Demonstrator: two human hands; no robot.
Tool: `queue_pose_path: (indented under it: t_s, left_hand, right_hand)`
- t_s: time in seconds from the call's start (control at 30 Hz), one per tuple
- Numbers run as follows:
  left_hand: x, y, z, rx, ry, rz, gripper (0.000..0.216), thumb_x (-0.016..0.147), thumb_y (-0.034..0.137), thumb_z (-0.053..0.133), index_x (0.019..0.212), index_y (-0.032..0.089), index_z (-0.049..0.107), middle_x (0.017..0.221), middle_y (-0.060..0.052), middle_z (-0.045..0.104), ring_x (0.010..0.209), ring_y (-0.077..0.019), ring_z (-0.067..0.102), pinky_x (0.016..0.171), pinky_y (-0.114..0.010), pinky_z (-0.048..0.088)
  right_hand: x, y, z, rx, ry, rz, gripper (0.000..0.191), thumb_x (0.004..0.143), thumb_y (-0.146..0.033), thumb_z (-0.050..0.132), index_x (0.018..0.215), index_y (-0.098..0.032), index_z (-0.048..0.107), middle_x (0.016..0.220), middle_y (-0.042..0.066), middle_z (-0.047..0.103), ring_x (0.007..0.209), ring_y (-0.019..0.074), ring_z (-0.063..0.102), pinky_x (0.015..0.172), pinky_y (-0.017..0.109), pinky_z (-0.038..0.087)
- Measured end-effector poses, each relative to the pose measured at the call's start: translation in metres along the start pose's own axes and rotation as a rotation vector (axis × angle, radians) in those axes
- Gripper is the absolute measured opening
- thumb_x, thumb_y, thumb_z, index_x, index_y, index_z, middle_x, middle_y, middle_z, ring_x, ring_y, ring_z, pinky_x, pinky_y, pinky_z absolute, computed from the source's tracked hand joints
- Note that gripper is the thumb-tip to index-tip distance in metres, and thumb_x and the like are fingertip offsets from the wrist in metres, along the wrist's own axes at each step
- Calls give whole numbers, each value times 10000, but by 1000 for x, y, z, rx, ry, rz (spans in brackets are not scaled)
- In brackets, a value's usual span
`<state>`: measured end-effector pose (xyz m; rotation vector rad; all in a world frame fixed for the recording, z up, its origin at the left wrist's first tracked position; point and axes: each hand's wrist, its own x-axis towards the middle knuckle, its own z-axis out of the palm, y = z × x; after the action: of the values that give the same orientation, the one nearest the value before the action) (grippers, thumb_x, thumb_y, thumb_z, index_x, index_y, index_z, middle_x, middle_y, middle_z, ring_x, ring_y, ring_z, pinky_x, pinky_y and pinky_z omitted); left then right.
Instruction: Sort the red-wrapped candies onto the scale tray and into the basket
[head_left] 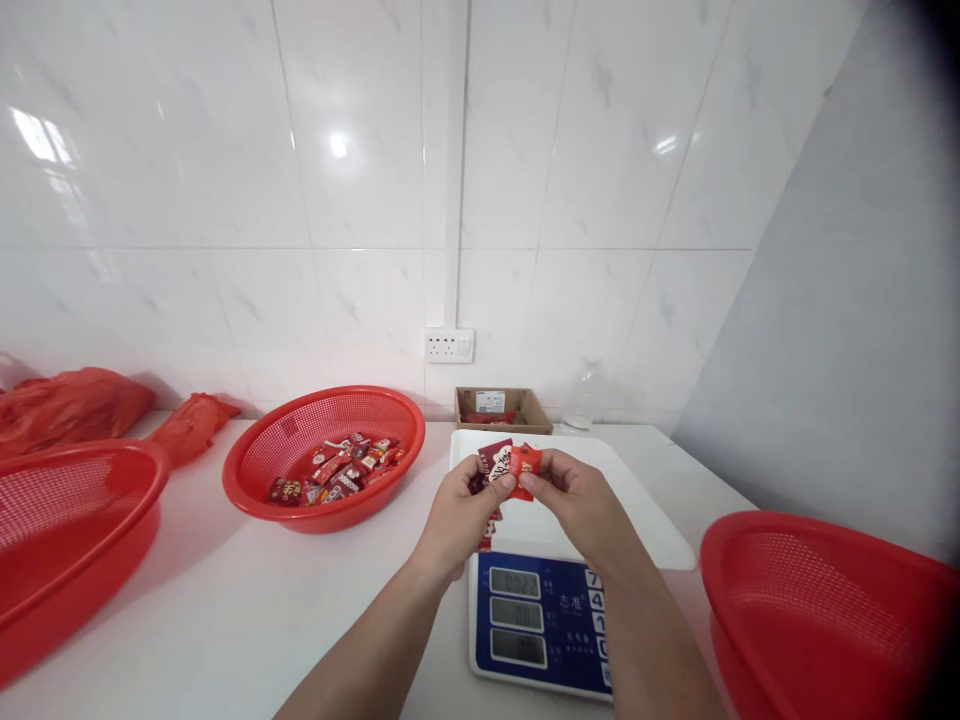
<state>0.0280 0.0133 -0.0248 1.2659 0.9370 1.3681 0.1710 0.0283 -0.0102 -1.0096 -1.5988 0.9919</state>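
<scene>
My left hand is closed around several small wrapped snack packets, dark red with white lettering. Part of another packet hangs below its fingers. Thumb and fingers of my right hand pinch a bright red packet right beside them, so the packets touch or overlap. Both hands are held over the white pan of a digital scale. Below them is the scale's blue panel with three small displays; my right forearm covers part of its keys.
A red perforated basket with many packets stands left of the scale. Another red basket is at far left, a third at right. Red plastic bags, a cardboard box and a clear container line the wall.
</scene>
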Motion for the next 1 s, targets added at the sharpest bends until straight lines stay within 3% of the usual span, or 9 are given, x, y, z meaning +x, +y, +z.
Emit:
queue_pose_path:
  t_s: [0.37,0.53,0.7,1.0]
  left_hand:
    - [0,1,1,-7,39,-31,369,731,504,598,878,166,578,637,32,497,487,-64,428,447,-173,328]
    - [1,0,1,-43,48,-47,396,737,524,581,924,176,596,647,19,534,478,-65,431,443,-170,326]
    - [-1,3,4,-84,40,-84,391,726,532,589,915,190,602,620,25,548,470,-70,451,436,-170,329]
    - [-1,2,3,-64,13,-53,359,731,492,611,905,179,596,600,43,513,486,-62,442,458,-171,340]
  right_hand:
    - [1,0,4,98,73,-34,218,706,-392,643,784,-189,629,756,20,660,725,172,583,715,332,480]
    - [-1,0,3,214,141,-128,127,656,-315,695,739,-226,661,962,31,632,870,190,586,734,327,507]
    - [2,6,2,174,152,-202,44,663,-282,670,657,-239,677,1182,26,548,1055,225,532,794,338,494]
    - [1,1,1,23,42,-162,167,749,-290,546,696,-229,692,1004,33,618,906,195,570,808,349,467]
